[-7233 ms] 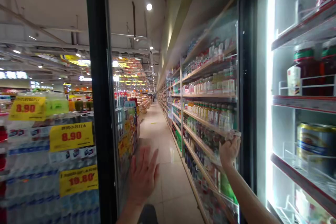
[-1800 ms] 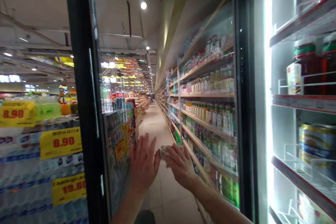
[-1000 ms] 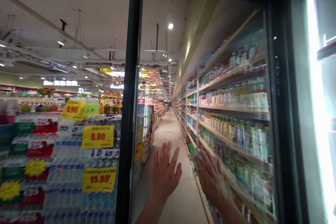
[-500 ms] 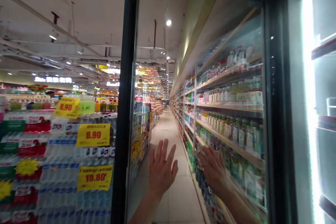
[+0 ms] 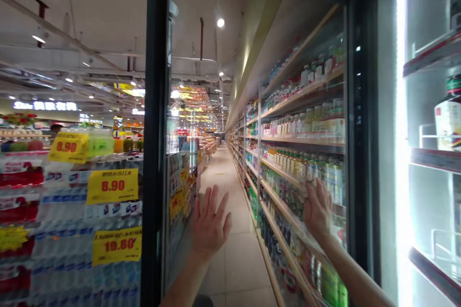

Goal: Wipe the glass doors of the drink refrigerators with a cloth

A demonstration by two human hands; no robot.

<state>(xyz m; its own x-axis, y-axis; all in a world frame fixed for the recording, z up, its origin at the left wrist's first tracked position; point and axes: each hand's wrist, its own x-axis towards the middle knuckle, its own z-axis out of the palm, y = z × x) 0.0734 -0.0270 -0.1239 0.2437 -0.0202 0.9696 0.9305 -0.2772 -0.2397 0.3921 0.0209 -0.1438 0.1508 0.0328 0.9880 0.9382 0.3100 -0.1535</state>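
The black-framed, clear glass door (image 5: 156, 129) stands open, directly before the person. The left hand (image 5: 211, 223) is raised at the pane's lower left, palm toward the glass, fingers spread and gripping nothing. The right hand (image 5: 319, 208) is at the pane's right side, fingers close together and slightly bent. A small, pale, crumpled cloth (image 5: 310, 187) shows at its fingertips, in front of the glass; whether it is pinched or merely pressed flat cannot be told.

Through the pane, long wooden shelves (image 5: 302, 140) of bottles line the right of a pale tiled floor (image 5: 239, 259). Left of the door, yellow paper price signs (image 5: 113, 186) hang before stacked, shrink-wrapped bottles (image 5: 61, 249). To the right, a bright white light strip (image 5: 401, 105) stands upright beside the lit cabinet's red-edged shelves (image 5: 437, 159); one holds a white-labelled bottle (image 5: 448, 115).
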